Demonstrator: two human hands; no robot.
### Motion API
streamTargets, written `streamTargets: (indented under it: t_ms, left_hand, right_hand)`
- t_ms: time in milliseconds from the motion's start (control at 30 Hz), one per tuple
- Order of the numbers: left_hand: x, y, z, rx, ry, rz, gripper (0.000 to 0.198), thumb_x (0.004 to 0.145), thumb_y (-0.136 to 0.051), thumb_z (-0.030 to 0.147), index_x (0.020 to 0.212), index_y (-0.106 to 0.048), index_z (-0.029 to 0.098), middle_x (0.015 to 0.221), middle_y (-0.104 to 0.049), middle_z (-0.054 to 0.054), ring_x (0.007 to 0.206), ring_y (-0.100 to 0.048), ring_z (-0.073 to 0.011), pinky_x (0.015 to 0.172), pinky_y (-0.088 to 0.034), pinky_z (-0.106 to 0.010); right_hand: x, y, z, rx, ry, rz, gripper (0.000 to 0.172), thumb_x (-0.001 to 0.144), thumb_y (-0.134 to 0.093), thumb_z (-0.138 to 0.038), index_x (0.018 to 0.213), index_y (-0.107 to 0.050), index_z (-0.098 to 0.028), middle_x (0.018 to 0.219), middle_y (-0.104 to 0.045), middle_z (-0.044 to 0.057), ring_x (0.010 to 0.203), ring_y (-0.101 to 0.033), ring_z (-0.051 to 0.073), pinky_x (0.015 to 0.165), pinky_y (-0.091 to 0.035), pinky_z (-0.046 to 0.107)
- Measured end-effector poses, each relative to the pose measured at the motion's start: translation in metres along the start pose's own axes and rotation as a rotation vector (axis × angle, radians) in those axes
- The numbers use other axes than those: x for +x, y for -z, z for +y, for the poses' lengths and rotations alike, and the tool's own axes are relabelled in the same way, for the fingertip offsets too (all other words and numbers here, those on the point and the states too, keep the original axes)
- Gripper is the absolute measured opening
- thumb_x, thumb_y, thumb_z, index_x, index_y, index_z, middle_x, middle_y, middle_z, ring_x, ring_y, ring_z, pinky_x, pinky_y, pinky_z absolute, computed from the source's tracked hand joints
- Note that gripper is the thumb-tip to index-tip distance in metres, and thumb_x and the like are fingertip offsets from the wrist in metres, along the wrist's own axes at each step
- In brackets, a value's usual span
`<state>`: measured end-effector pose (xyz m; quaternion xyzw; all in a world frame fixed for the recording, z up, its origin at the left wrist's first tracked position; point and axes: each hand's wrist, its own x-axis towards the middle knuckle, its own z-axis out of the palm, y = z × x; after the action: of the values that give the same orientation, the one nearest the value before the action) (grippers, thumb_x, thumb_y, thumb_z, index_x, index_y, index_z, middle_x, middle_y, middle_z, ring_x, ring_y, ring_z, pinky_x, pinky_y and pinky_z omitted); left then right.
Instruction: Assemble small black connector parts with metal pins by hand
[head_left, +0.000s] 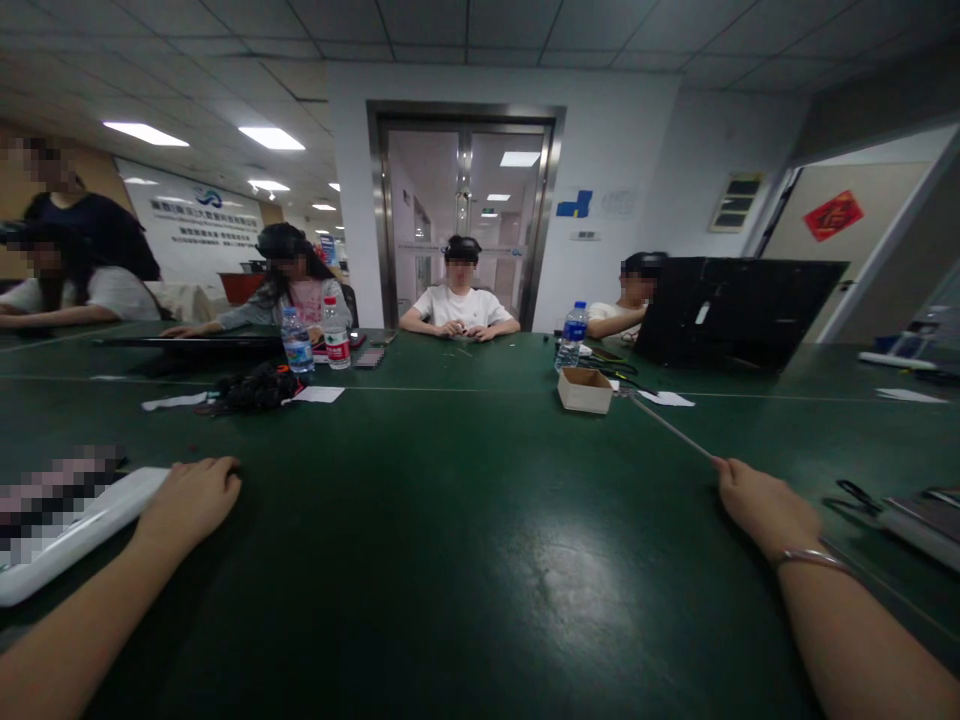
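My right hand (765, 505), with a bracelet on its wrist, is closed around a thin grey cable (671, 428). From the fingers the cable runs taut toward a small open cardboard box (585, 392) on the green table; it also trails behind my wrist to the right. My left hand (196, 502) rests on the table at the left, fingers loosely bent and holding nothing I can see. Its side meets the end of a long white object (90, 525), whose upper part is blurred out.
Across the green table (420, 470) sit several people with headsets. Water bottles (571, 335), a black tangled bundle (259, 388), white papers (321, 394) and a large black monitor (735, 310) stand or lie on it. A grey device with a black cord (926, 525) lies at the right.
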<state>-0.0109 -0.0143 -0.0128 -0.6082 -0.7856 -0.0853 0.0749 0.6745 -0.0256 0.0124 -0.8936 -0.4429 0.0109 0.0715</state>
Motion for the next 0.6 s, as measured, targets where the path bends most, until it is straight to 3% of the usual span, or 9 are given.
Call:
streamTargets:
  t_ms: [100,200,333,467,600]
  left_hand:
    - [0.001,-0.005,0.008,-0.02,-0.146,-0.065,0.043,0.082,-0.034,0.028,0.112,-0.061,0.012,0.117,-0.064,-0.012,0.104,-0.059,-0.0245,0.095,-0.04,-0.035]
    - [0.003,-0.011,0.02,-0.055,-0.245,-0.05,0.042,0.082,-0.034,0.026,0.111,-0.061,0.014,0.116,-0.063,-0.013,0.109,-0.057,-0.0254,0.098,-0.039,-0.038]
    - [0.008,-0.017,0.045,-0.06,-0.202,-0.012,0.041,0.082,-0.034,0.022,0.113,-0.06,0.016,0.116,-0.061,-0.014,0.109,-0.056,-0.028,0.094,-0.04,-0.045]
    - [0.015,-0.024,0.086,-0.108,-0.26,0.003,0.04,0.084,-0.033,0.019,0.112,-0.06,0.015,0.115,-0.06,-0.015,0.109,-0.054,-0.0268,0.09,-0.041,-0.043]
    - [0.021,-0.033,0.144,-0.174,-0.382,0.009,0.036,0.087,-0.034,0.021,0.113,-0.059,0.016,0.118,-0.057,-0.014,0.106,-0.055,-0.0247,0.091,-0.04,-0.04]
  right_hand:
    - [0.003,-0.003,0.0,0.092,-0.057,0.057,0.048,0.092,-0.015,-0.043,0.099,-0.056,-0.019,0.104,-0.063,0.021,0.094,-0.061,0.034,0.067,-0.043,0.039]
    - [0.01,-0.008,0.004,0.303,-0.106,0.158,0.041,0.092,-0.016,-0.039,0.096,-0.054,-0.022,0.1,-0.063,0.016,0.095,-0.06,0.031,0.07,-0.041,0.037]
    - [0.018,-0.012,0.006,0.485,-0.143,0.176,0.033,0.091,-0.021,-0.034,0.08,-0.051,-0.023,0.091,-0.063,0.01,0.093,-0.057,0.027,0.08,-0.036,0.041]
    - [0.018,-0.011,0.003,0.513,-0.12,0.115,0.03,0.09,-0.028,-0.03,0.076,-0.052,-0.021,0.085,-0.061,0.012,0.08,-0.055,0.023,0.076,-0.034,0.037]
    - [0.015,-0.012,0.002,0.524,-0.082,0.163,0.028,0.09,-0.029,-0.026,0.095,-0.055,-0.018,0.085,-0.061,0.013,0.07,-0.054,0.022,0.067,-0.037,0.032]
